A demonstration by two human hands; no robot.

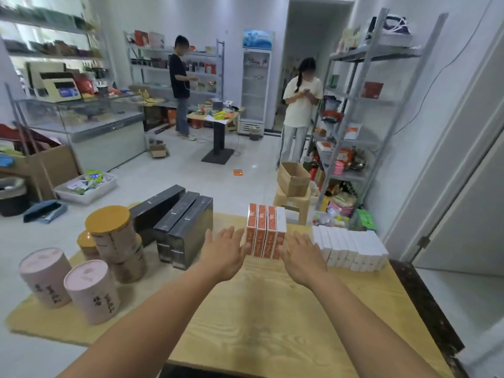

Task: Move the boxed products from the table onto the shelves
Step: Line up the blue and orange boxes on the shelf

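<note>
Well, orange boxes (266, 233) stand upright between left hand (226, 252) and right hand (302, 257)

Shows orange with pale print on the upright boxes (266, 231), white down the last one's side; plain white on the row of boxes (349, 248) at right. Goes glossy black on the long boxes (185, 227), pale yellow wood grain across the table (259, 323). Pink with dark lettering on the tubes (91, 291), brown under mustard lids on the canisters (111, 222), grey on the shelves (365, 105).
</note>
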